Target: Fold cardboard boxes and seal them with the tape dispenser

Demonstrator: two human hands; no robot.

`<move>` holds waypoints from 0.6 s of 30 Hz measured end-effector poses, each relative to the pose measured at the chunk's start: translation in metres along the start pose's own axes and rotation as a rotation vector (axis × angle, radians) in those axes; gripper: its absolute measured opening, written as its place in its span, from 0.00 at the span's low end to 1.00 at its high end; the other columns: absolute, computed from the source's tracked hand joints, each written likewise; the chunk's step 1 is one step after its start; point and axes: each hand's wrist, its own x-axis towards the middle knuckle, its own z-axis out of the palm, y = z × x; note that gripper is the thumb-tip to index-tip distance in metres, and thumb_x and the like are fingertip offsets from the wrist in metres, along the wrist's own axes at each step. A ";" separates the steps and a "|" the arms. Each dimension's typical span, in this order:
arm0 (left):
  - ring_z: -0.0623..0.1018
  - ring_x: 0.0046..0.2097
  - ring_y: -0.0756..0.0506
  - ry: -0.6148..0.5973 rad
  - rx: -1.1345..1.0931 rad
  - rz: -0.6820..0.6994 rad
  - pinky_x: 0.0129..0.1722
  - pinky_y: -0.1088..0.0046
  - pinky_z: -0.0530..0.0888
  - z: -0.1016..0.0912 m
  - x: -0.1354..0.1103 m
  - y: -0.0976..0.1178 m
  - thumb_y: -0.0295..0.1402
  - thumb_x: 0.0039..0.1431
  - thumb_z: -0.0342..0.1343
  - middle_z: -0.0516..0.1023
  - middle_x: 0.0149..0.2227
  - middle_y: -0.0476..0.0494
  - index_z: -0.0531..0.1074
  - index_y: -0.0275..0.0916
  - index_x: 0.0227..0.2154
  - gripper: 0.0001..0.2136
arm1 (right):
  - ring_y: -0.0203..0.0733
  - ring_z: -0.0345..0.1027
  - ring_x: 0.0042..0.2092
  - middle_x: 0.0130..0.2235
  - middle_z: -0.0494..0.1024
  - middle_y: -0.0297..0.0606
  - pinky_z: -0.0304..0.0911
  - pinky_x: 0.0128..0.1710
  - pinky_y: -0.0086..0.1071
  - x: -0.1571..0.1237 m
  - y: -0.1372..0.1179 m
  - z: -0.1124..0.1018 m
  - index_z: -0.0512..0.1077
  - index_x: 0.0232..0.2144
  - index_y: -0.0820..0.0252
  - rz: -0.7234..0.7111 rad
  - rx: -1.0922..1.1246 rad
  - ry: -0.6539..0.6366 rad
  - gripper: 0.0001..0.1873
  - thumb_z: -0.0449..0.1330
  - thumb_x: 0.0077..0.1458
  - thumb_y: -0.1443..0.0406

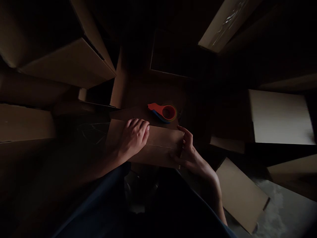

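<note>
A small brown cardboard box [160, 140] lies across in front of my lap, with a seam running along its upper face. My left hand [135, 135] rests on the left half of this box, fingers together and curled toward its far edge. At the right end, my right hand [189, 150] grips the box, fingers at the far corner and thumb toward the near side. Just beyond the box lies a red and blue tape dispenser [163, 112] with a round opening. It stands apart from both hands.
Large cardboard boxes [71, 62] are stacked at the upper left, and another box [27, 122] sits at the left edge. On the right are a pale box [282, 117] and a tilted carton [242, 195] on the grey floor [282, 208]. Much of the scene is dark.
</note>
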 end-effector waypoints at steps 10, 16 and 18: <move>0.77 0.43 0.41 -0.007 -0.002 -0.004 0.47 0.59 0.68 0.000 0.000 0.000 0.28 0.72 0.45 0.81 0.41 0.42 0.72 0.40 0.40 0.10 | 0.60 0.53 0.72 0.76 0.42 0.45 0.66 0.64 0.54 0.000 -0.002 -0.008 0.40 0.70 0.38 -0.009 0.180 -0.022 0.52 0.67 0.55 0.62; 0.77 0.43 0.40 0.001 0.004 -0.005 0.46 0.60 0.68 0.000 0.000 0.000 0.28 0.72 0.45 0.82 0.41 0.42 0.72 0.39 0.40 0.10 | 0.61 0.47 0.74 0.77 0.34 0.47 0.61 0.67 0.57 0.001 0.003 -0.004 0.22 0.73 0.40 -0.008 0.099 -0.025 0.67 0.69 0.52 0.62; 0.77 0.43 0.40 0.001 0.002 0.001 0.46 0.60 0.68 0.000 0.000 0.000 0.28 0.71 0.45 0.81 0.41 0.42 0.72 0.39 0.40 0.10 | 0.60 0.46 0.75 0.78 0.33 0.44 0.61 0.67 0.56 0.001 0.004 -0.006 0.24 0.73 0.39 0.010 0.113 -0.043 0.65 0.67 0.53 0.62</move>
